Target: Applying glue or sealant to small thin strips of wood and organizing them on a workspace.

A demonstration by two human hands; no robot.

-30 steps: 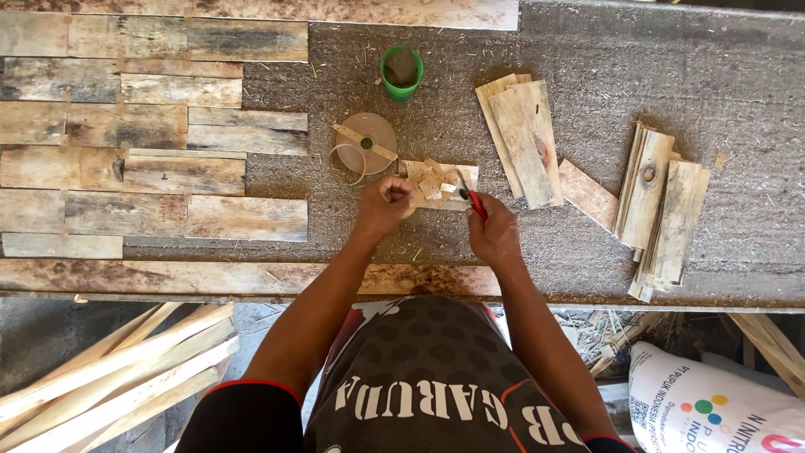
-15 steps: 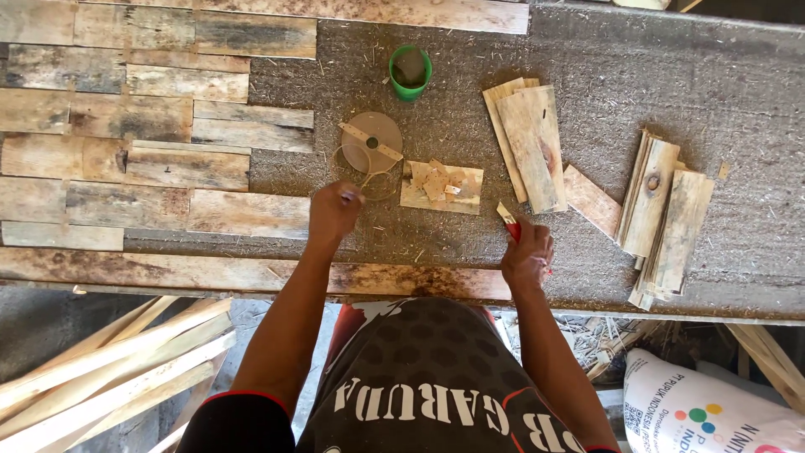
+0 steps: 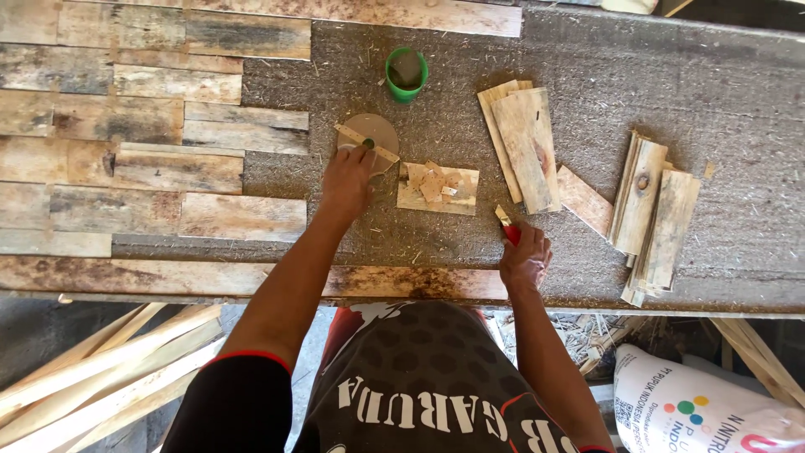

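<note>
The left hand (image 3: 346,180) reaches out over the desk (image 3: 671,75) and its fingers rest on a round wooden disc (image 3: 369,134) with a thin stick (image 3: 366,143) lying across it. The right hand (image 3: 525,258) is closed around a small red-handled brush (image 3: 506,225) near the front edge of the desk. Between the two hands lies a little flat board (image 3: 436,195) with small wood bits (image 3: 433,180) piled on it. A green cup (image 3: 406,74) stands just behind the disc. A stack of wood slats (image 3: 521,141) lies beside the little board, and more slats (image 3: 652,210) lie farther right. Wide planks (image 3: 126,151) cover the desk's left side.
</note>
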